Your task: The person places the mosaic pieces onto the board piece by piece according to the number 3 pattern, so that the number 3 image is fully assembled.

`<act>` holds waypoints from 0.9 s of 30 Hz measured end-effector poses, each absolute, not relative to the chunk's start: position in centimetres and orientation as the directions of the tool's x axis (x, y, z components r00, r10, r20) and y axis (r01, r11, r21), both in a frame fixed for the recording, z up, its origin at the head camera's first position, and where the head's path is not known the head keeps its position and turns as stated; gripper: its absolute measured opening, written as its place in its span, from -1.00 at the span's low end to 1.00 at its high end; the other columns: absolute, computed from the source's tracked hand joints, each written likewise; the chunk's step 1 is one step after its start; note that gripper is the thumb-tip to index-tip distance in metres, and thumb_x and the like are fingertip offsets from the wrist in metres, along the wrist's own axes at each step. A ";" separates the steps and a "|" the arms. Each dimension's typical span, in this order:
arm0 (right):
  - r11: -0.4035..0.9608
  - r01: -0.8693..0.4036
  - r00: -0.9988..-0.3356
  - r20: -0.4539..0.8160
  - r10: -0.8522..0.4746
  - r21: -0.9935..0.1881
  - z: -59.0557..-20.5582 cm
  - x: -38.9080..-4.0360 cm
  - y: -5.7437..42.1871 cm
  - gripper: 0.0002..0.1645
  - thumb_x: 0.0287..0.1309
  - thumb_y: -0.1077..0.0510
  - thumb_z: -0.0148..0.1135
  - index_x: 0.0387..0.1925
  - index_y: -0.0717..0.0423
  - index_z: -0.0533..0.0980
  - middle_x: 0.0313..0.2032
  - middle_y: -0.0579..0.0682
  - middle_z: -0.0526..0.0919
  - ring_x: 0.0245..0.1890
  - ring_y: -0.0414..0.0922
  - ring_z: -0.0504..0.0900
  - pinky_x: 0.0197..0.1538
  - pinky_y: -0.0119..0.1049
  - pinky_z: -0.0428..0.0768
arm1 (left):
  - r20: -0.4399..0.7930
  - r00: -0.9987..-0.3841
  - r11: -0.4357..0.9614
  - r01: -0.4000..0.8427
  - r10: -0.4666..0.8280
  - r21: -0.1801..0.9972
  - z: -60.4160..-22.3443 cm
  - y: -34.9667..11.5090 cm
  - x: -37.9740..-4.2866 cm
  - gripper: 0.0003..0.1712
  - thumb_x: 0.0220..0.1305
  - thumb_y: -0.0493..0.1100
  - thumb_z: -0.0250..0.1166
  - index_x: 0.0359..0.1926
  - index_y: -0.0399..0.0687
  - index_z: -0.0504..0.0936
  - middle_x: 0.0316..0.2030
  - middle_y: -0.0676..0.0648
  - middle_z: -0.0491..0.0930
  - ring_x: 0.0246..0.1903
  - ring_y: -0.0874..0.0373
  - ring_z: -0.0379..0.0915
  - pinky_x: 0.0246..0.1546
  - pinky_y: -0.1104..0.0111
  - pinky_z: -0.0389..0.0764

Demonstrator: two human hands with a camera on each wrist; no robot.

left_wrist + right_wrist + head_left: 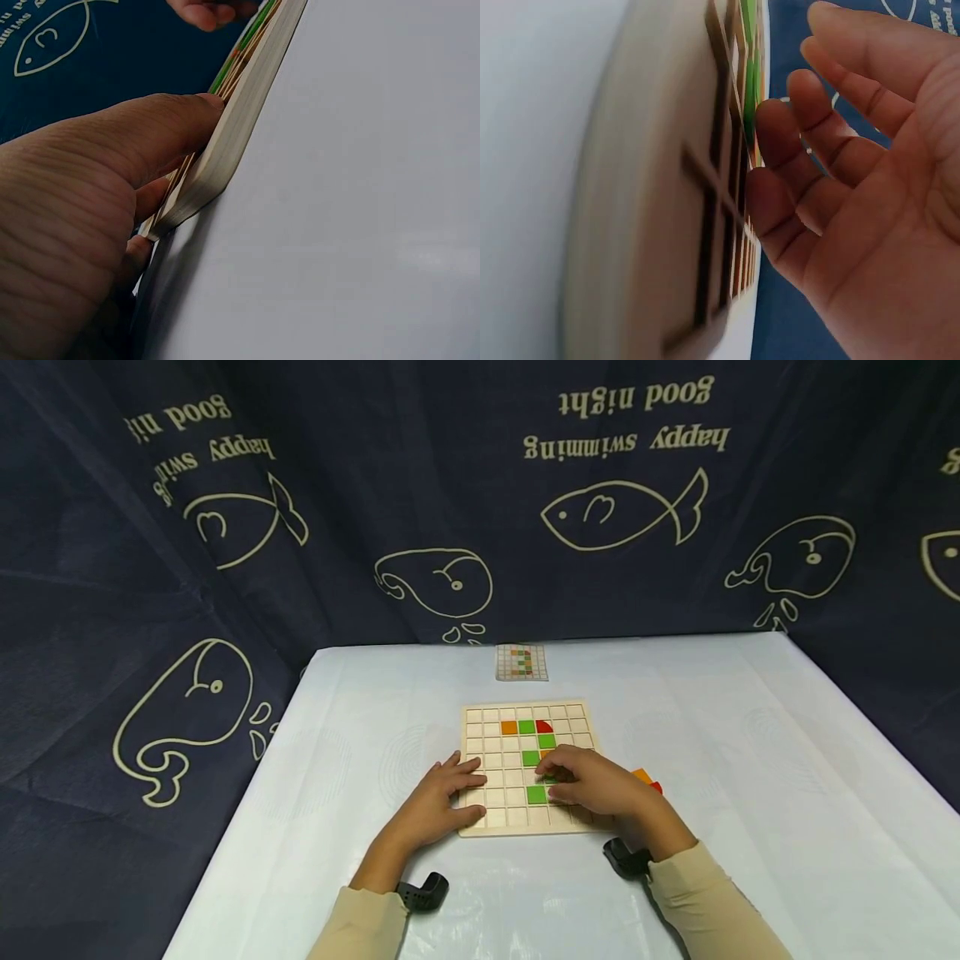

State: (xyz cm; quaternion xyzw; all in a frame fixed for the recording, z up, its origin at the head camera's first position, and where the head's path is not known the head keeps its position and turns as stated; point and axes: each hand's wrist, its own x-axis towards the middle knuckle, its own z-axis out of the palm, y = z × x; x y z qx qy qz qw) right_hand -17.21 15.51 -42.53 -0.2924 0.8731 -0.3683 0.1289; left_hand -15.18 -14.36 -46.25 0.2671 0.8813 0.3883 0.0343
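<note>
A wooden grid board (495, 800) lies on the white table. My left hand (437, 797) rests along its left side, fingers spread and thumb at the near-left corner; in the left wrist view that thumb (180, 124) lies on the board's edge. Above the board's right half is my right hand (592, 781), its fingers loosely bent, with nothing seen between them in the right wrist view. Set in the grid are an orange square (509, 727), a red quarter-round piece (543, 727) and several green squares (537, 795). The right hand partly hides some pieces.
A small pattern card (522, 662) with a coloured grid lies beyond the board. Right of the board, an orange piece (642, 775) and a red piece (657, 787) show past the right wrist. A dark printed cloth (480, 502) hangs behind the table.
</note>
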 end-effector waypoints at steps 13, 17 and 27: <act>0.623 -0.362 -0.879 0.031 -0.477 -0.694 -41.7 -16.9 21.1 -0.70 0.25 0.28 0.28 0.02 0.15 0.56 -0.08 -0.02 0.59 -0.09 -0.06 0.52 -0.05 -0.13 0.52 | 0.146 -0.851 0.556 0.449 0.504 0.699 -46.3 -14.4 -15.2 -0.49 0.20 -0.10 0.43 0.16 -0.17 0.64 0.35 -0.13 0.39 0.47 -0.20 -0.02 0.42 -0.17 -0.07; 0.650 -0.329 -0.901 0.020 -0.434 -0.685 -41.5 -16.7 23.0 -0.69 0.24 0.27 0.29 0.03 0.16 0.55 -0.08 0.03 0.58 -0.25 -0.08 0.54 -0.22 -0.23 0.55 | 0.139 -0.853 0.563 0.445 0.502 0.697 -46.3 -14.4 -15.1 -0.49 0.20 -0.10 0.43 0.16 -0.15 0.64 0.36 -0.12 0.39 0.47 -0.18 -0.02 0.42 -0.16 -0.08; 0.708 -0.241 -0.938 -0.028 -0.345 -0.664 -42.1 -16.1 26.4 -0.69 0.26 0.22 0.29 0.02 0.19 0.55 -0.01 0.07 0.59 -0.03 0.02 0.54 -0.01 -0.06 0.52 | 0.140 -0.851 0.568 0.451 0.507 0.688 -46.2 -14.4 -15.1 -0.48 0.21 -0.09 0.42 0.18 -0.15 0.63 0.36 -0.13 0.39 0.47 -0.19 -0.03 0.42 -0.16 -0.08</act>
